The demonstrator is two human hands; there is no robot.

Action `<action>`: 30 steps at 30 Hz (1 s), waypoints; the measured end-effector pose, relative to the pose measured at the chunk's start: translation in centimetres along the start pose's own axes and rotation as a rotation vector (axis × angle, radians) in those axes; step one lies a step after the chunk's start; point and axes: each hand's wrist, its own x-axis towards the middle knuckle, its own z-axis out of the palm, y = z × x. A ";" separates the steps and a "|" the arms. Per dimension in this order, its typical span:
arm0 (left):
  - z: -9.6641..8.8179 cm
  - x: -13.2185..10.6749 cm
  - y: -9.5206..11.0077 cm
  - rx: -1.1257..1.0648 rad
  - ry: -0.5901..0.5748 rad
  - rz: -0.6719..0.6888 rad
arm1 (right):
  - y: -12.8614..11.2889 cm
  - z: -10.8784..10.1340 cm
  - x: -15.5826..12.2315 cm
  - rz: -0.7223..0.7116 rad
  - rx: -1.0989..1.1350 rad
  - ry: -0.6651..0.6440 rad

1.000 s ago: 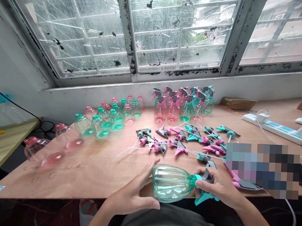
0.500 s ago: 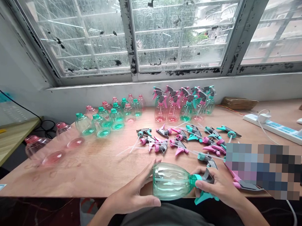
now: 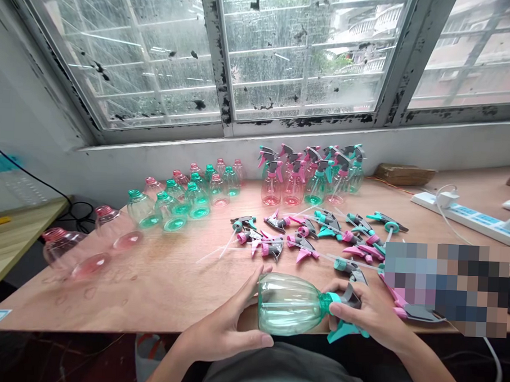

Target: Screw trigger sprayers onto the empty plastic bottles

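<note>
A clear green spray bottle (image 3: 290, 304) lies sideways in front of me, above the table's front edge. My left hand (image 3: 232, 319) spans its base, thumb along the near side and fingers at the far side, with a gap at the palm. At the neck, my right hand (image 3: 359, 311) grips the teal and grey trigger sprayer (image 3: 345, 330), which sits on the bottle's mouth; some fingers are hidden behind it. Beyond the hands lie loose pink or teal trigger sprayers (image 3: 305, 250) with thin tubes.
Open pink and green bottles (image 3: 175, 221) stand at the left. Several bottles with sprayers fitted (image 3: 292, 195) stand by the window wall. A white power strip (image 3: 465, 217) and a brown block (image 3: 403, 175) are at the right. A blurred patch hides the right front.
The bottle's base end has risen very slightly in view. Both hands keep almost the same places and hold.
</note>
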 end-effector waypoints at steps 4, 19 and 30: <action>-0.1 0.0 0.5 -0.012 -0.005 0.025 | 0.1 0.0 -0.1 0.002 -0.018 0.009; 0.0 0.2 0.4 -0.125 0.001 0.048 | -0.2 0.2 0.0 0.011 -0.011 0.022; 0.1 0.2 0.0 -0.119 0.015 0.009 | -0.7 0.6 0.0 0.005 0.042 0.058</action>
